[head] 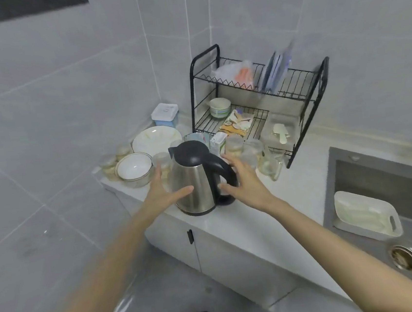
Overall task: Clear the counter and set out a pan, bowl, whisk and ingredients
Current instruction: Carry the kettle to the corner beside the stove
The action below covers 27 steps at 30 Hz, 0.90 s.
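A steel electric kettle (193, 187) with a black lid and handle stands near the front edge of the white counter (257, 216). My left hand (164, 189) is spread open at the kettle's left side, thumb against the steel body. My right hand (243, 180) is open on the right, fingers straight beside the black handle. Neither hand grips it. A white bowl (133, 167) inside a glass bowl sits left of the kettle, and a white plate (156, 139) lies behind it.
A black two-tier dish rack (257, 102) holds a cup, plates and bags at the back. Several glass jars (247, 151) crowd behind the kettle. A blue-lidded box (165, 114) sits in the corner. The sink (393, 202) on the right holds a white tray (366, 215).
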Available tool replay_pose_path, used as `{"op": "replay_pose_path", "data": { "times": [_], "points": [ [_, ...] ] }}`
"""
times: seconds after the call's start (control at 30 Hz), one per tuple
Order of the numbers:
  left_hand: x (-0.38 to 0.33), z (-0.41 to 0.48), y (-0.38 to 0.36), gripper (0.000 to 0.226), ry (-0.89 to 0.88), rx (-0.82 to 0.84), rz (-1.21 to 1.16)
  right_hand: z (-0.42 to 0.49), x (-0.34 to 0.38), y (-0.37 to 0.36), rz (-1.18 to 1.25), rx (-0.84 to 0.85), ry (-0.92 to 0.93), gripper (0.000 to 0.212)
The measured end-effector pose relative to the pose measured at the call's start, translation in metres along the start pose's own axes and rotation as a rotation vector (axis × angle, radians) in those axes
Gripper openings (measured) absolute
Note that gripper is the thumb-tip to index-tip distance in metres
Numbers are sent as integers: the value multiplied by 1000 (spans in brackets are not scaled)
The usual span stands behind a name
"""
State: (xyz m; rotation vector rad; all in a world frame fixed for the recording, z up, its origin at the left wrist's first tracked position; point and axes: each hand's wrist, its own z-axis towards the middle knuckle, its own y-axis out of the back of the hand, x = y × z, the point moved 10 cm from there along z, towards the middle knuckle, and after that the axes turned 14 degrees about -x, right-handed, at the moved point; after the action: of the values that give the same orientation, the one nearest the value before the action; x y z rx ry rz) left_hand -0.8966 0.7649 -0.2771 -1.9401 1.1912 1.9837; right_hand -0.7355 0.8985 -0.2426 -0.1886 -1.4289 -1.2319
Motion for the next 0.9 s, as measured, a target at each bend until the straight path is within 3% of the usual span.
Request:
{"op": "replay_pose_path", "data": {
  "times": [0.23,0.47,0.67,0.8,0.9],
  "points": [
    [1,76,-16,109,-116,269,19,35,-8,-29,-4,-49,-67,56],
    [6,93,-43,104,-161,504,-30,23,-15,-25,129,-203,-212,48],
    [-25,74,-88,112,-187,658,-95,-11,-14,38,200,-456,-303,45],
    [-75,39,-130,104,-305,740,-127,-51,-9,100,221,-682,-339,42],
    [-108,-1,-168,114,-380,834,-124,-92,-6,148,212,-836,-363,41]
  ]
}}
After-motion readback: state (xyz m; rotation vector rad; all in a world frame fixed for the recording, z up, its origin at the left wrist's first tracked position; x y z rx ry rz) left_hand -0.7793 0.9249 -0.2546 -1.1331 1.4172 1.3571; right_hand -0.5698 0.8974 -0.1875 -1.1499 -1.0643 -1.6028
